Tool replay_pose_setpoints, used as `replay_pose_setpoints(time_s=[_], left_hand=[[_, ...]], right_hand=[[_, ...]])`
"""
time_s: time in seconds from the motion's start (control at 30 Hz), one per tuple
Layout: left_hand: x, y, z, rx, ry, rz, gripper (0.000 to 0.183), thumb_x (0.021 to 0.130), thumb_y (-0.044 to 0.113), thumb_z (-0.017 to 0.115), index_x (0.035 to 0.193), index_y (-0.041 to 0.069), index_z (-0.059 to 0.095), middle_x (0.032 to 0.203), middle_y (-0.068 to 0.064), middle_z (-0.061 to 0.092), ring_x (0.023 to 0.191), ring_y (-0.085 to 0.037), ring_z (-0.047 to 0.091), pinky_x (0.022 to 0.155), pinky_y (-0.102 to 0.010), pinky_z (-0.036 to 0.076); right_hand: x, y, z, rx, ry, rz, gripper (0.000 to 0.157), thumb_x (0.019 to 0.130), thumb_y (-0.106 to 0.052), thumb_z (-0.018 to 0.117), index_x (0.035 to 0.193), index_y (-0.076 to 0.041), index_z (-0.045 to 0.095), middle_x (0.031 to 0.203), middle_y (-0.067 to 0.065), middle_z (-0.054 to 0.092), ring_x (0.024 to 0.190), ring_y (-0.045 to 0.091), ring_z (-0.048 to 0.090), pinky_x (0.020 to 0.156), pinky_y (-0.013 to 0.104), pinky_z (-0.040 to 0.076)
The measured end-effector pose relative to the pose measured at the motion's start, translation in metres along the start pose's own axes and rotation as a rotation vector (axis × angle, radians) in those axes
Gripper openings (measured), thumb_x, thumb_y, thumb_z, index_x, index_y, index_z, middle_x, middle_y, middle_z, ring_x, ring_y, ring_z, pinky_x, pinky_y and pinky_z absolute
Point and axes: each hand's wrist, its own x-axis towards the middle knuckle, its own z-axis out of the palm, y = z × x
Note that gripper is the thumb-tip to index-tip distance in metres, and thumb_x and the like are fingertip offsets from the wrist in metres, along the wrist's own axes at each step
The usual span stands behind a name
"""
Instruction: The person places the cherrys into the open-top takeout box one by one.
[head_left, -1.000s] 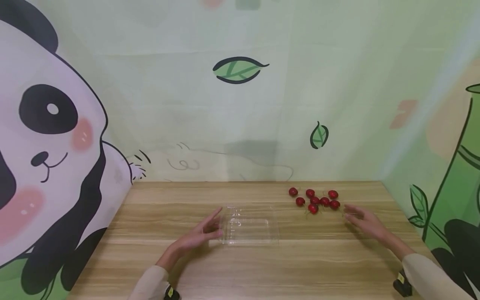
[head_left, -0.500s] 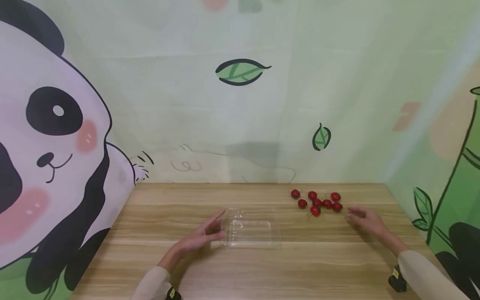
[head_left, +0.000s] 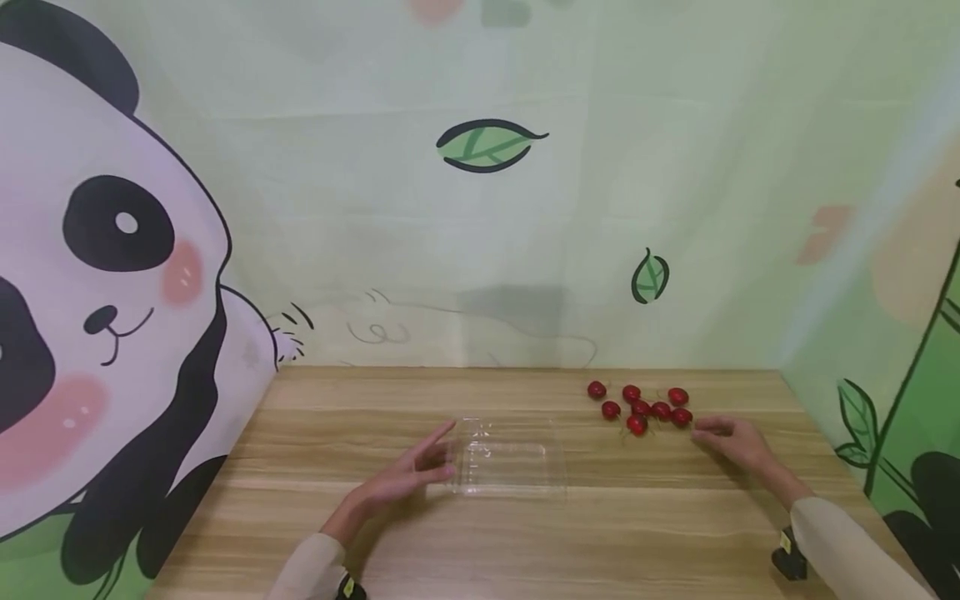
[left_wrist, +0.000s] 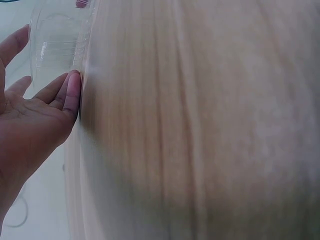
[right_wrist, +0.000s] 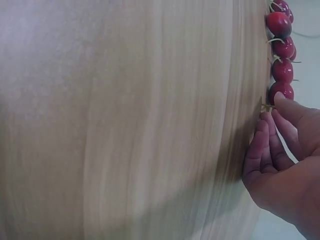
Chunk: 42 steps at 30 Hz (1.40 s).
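Note:
A clear plastic container [head_left: 510, 493] lies on the wooden table. At its left end is my left hand [head_left: 408, 471], forefinger extended and thumb tip right at the rim; in the left wrist view the hand's fingers [left_wrist: 73, 92] are bent beside the clear wall. Several red cherries [head_left: 637, 426] with thin stems are grouped at the back right. My right hand [head_left: 738, 446] is beside the rightmost cherry [head_left: 681, 417]. In the right wrist view its thumb overlaps the nearest cherry [right_wrist: 281, 91], fingers bent below a stem, a gap between thumb and fingers.
The wooden table [head_left: 480, 550] meets a printed cloth backdrop [head_left: 360, 192] at its back edge. A large panda drawing [head_left: 142, 333] covers the left side. Dark wrist devices [head_left: 789, 554] sit by the beige sleeves.
My right hand has moved slightly left, closer to the rightmost cherry, its thumb and fingers drawing nearer together. My left hand stays at the container's left end. The head view has shifted a little.

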Motion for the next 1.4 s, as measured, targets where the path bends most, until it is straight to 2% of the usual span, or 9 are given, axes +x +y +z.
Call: replay_pose_setpoints(time_s=[0.2, 0.4, 0.53, 0.7, 0.83, 0.9, 1.03, 1.17, 1.4], left_hand=[[0.001, -0.002, 0.001, 0.001, -0.007, 0.001, 0.078, 0.105, 0.022, 0.057, 0.166, 0.028, 0.009, 0.168, -0.021, 0.023, 0.153, -0.046, 0.026, 0.121, -0.072, 0.017], [0.002, -0.003, 0.000, -0.007, -0.005, -0.001, 0.078, 0.104, 0.022, 0.058, 0.166, 0.030, 0.009, 0.167, -0.022, 0.026, 0.153, -0.045, 0.027, 0.121, -0.073, 0.017], [0.003, -0.003, 0.000, -0.004, -0.009, -0.003, 0.078, 0.105, 0.022, 0.057, 0.165, 0.031, 0.009, 0.167, -0.022, 0.026, 0.153, -0.045, 0.027, 0.121, -0.073, 0.017], [0.003, -0.001, 0.000, 0.003, -0.008, -0.010, 0.077, 0.105, 0.023, 0.057, 0.165, 0.036, 0.011, 0.167, -0.023, 0.025, 0.153, -0.045, 0.026, 0.120, -0.075, 0.017], [0.003, -0.001, 0.001, 0.001, -0.012, -0.002, 0.077, 0.105, 0.022, 0.057, 0.165, 0.034, 0.010, 0.166, -0.023, 0.026, 0.153, -0.046, 0.027, 0.120, -0.075, 0.017], [0.002, -0.001, 0.001, -0.003, -0.015, 0.003, 0.077, 0.105, 0.022, 0.057, 0.165, 0.033, 0.010, 0.167, -0.023, 0.026, 0.153, -0.046, 0.027, 0.120, -0.074, 0.017], [0.002, -0.001, 0.000, -0.004, -0.012, 0.002, 0.078, 0.104, 0.025, 0.058, 0.165, 0.031, 0.010, 0.167, -0.023, 0.026, 0.153, -0.046, 0.027, 0.120, -0.074, 0.017], [0.002, -0.002, 0.000, -0.008, -0.009, 0.000, 0.079, 0.104, 0.025, 0.059, 0.165, 0.032, 0.010, 0.167, -0.022, 0.025, 0.153, -0.046, 0.025, 0.120, -0.074, 0.017], [0.003, 0.000, 0.002, -0.007, -0.007, 0.002, 0.080, 0.104, 0.026, 0.060, 0.165, 0.031, 0.010, 0.168, -0.022, 0.023, 0.154, -0.045, 0.024, 0.121, -0.072, 0.018]], right_hand=[[-0.001, 0.002, 0.001, -0.047, 0.056, -0.038, 0.036, 0.099, -0.021, 0.068, 0.116, 0.010, 0.069, 0.118, 0.032, 0.070, 0.113, 0.048, 0.065, 0.092, 0.046, 0.057], [0.000, 0.005, 0.003, -0.069, 0.096, -0.062, 0.034, 0.099, -0.022, 0.068, 0.113, 0.009, 0.071, 0.117, 0.030, 0.071, 0.113, 0.049, 0.065, 0.094, 0.054, 0.055], [-0.002, 0.008, 0.003, -0.074, 0.117, -0.078, 0.034, 0.100, -0.024, 0.068, 0.113, 0.007, 0.072, 0.117, 0.028, 0.072, 0.114, 0.048, 0.065, 0.095, 0.051, 0.056], [-0.009, 0.004, -0.001, -0.034, 0.105, -0.042, 0.037, 0.099, -0.027, 0.068, 0.116, 0.006, 0.071, 0.121, 0.028, 0.071, 0.118, 0.049, 0.063, 0.093, 0.049, 0.058], [-0.016, -0.007, -0.004, -0.009, 0.091, -0.019, 0.040, 0.099, -0.031, 0.068, 0.118, 0.004, 0.071, 0.124, 0.027, 0.070, 0.118, 0.046, 0.064, 0.080, 0.024, 0.055], [-0.020, -0.015, -0.004, 0.003, 0.081, -0.028, 0.042, 0.099, -0.033, 0.068, 0.119, 0.003, 0.071, 0.125, 0.026, 0.070, 0.117, 0.045, 0.065, 0.075, 0.018, 0.051], [-0.025, -0.031, -0.002, 0.024, 0.047, -0.057, 0.043, 0.099, -0.034, 0.068, 0.121, 0.002, 0.071, 0.127, 0.024, 0.070, 0.119, 0.043, 0.065, 0.089, 0.035, 0.059], [-0.026, -0.046, 0.003, 0.058, 0.012, -0.059, 0.044, 0.099, -0.037, 0.067, 0.123, 0.000, 0.071, 0.127, 0.022, 0.071, 0.121, 0.042, 0.065, 0.099, 0.051, 0.056], [-0.027, -0.076, 0.012, 0.112, -0.040, -0.095, 0.038, 0.098, -0.035, 0.069, 0.122, -0.005, 0.073, 0.125, 0.016, 0.073, 0.113, 0.024, 0.067, 0.091, 0.026, 0.055]])
